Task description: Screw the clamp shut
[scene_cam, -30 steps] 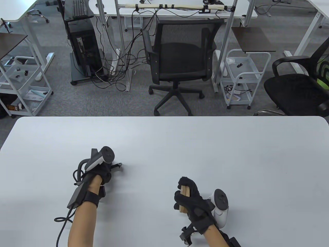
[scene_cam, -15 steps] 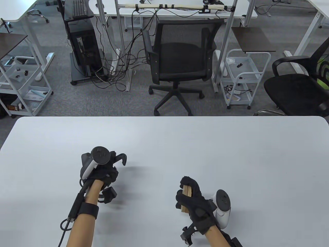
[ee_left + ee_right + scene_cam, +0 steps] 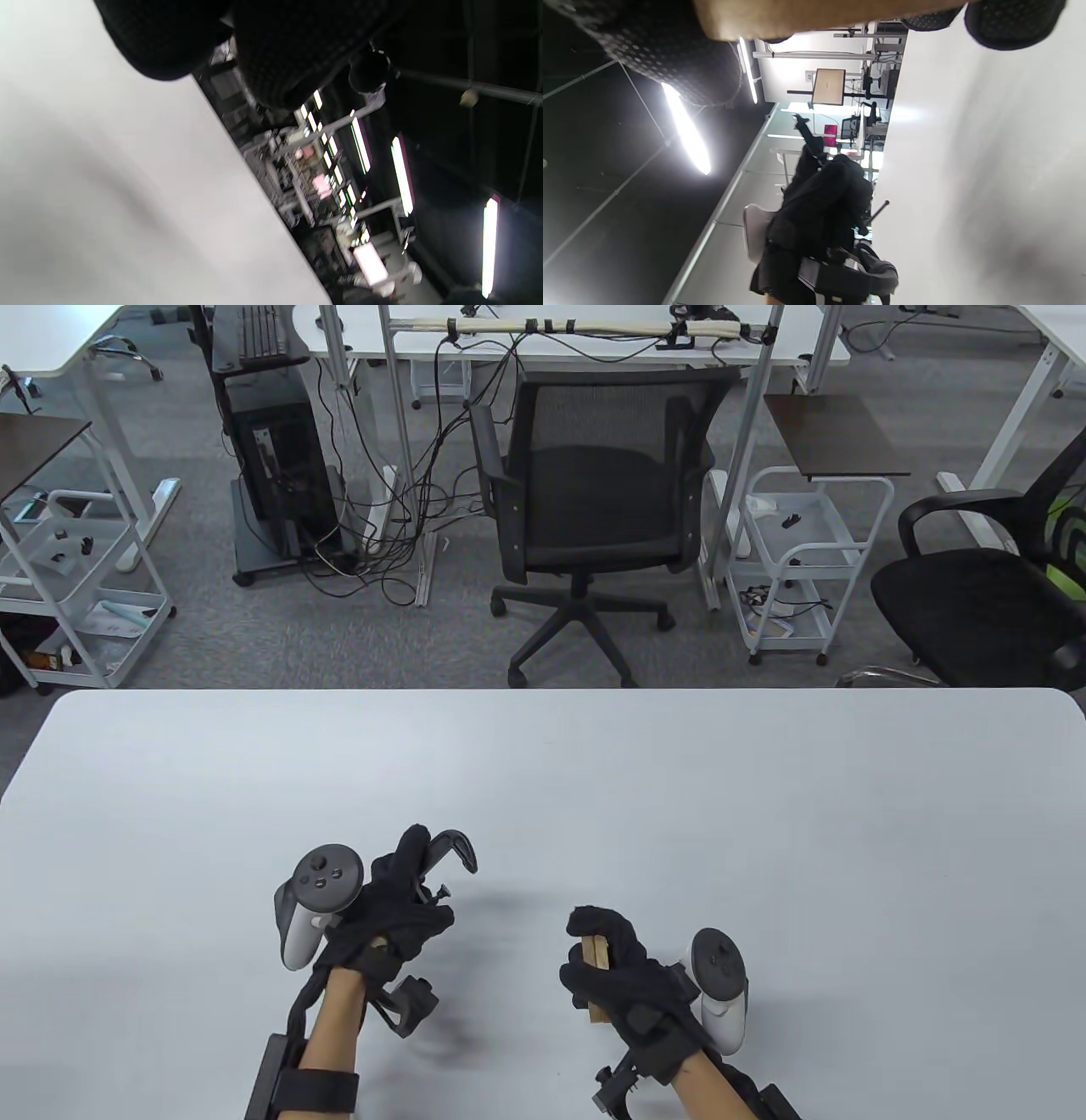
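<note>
My left hand (image 3: 394, 908) grips a black metal C-clamp (image 3: 454, 848) and holds it above the white table (image 3: 543, 780); the clamp's curved frame sticks out past my fingers, its screw handle (image 3: 441, 891) shows beside them. My right hand (image 3: 607, 963) grips stacked wooden pieces (image 3: 596, 954), a little to the right of the clamp. In the right wrist view the wood (image 3: 818, 15) fills the top edge and my left hand with the clamp (image 3: 831, 203) shows across the table. In the left wrist view only dark gloved fingers (image 3: 275, 51) show.
A black office chair (image 3: 594, 500) stands beyond the table's far edge, a second chair (image 3: 984, 602) at the right. White carts (image 3: 797, 560) and desk frames stand on the floor behind.
My left hand has lifted the clamp off the table, turned palm inward and moved right and nearer, toward my right hand. My right hand with the wood shifted slightly left.
</note>
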The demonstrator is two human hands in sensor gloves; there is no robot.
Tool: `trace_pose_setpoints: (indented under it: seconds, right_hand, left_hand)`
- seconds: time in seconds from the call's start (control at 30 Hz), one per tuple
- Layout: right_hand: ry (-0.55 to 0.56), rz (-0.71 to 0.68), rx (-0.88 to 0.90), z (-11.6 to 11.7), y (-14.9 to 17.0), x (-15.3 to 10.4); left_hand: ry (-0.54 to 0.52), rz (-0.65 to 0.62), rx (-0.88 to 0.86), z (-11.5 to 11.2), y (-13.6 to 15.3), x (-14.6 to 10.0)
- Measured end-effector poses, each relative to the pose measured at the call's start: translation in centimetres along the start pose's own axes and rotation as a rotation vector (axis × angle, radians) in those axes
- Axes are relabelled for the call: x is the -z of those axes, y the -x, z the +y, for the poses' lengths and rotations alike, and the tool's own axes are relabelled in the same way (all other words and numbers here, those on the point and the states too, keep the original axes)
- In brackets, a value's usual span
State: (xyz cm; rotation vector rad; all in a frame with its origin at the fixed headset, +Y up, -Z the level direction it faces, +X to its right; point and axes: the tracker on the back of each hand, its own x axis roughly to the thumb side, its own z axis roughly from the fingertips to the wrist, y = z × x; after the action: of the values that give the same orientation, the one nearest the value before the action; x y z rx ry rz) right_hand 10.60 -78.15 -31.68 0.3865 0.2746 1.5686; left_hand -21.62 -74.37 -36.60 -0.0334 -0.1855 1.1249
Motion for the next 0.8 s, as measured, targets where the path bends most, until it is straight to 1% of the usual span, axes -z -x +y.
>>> trace_pose_setpoints:
  seconds: [0.07, 0.1, 0.17, 0.2, 0.3, 0.37, 0.4, 0.43, 0.6, 0.73, 0.8]
  right_hand:
    - [-0.017, -0.006, -0.029, 0.2, 0.0, 0.0]
    - [-0.030, -0.012, -0.041, 0.3, 0.1, 0.1]
    - [-0.046, -0.031, -0.067, 0.5, 0.1, 0.1]
    - [-0.055, -0.042, -0.090, 0.6, 0.2, 0.1]
    - [-0.062, -0.071, -0.142, 0.8, 0.3, 0.1]
    - [-0.075, -0.089, -0.163, 0.9, 0.4, 0.1]
    - [-0.071, -0.091, -0.167, 1.0, 0.4, 0.2]
    - [-0.093, -0.098, -0.170, 1.1, 0.4, 0.2]
    - [-0.168, -0.156, -0.239, 1.8, 0.2, 0.4]
    - [-0.203, -0.157, -0.286, 2.4, 0.3, 0.3]
    - [-0.182, -0.155, -0.289, 2.3, 0.3, 0.3]
  left_hand:
    - [-0.030, -0.034, -0.072, -0.9, 0.0, -0.7]
    - [-0.048, -0.050, -0.069, -1.4, 0.0, -1.1]
    - [-0.071, -0.090, 0.002, -2.0, -0.2, -1.4]
    - [-0.068, -0.107, 0.057, -2.5, -0.4, -1.7]
    - [-0.031, -0.176, 0.115, -3.4, -0.9, -2.2]
    - [-0.003, -0.218, 0.194, -3.5, -1.5, -2.4]
    - [-0.007, -0.242, 0.250, -3.5, -1.9, -2.5]
    - [-0.029, -0.248, 0.261, -3.7, -2.2, -2.8]
    - [-0.016, -0.267, 0.258, -5.3, -2.8, -3.0]
    - [0.049, -0.283, 0.286, -7.0, -3.2, -3.0]
    - [0.076, -0.296, 0.307, -7.7, -3.4, -3.0]
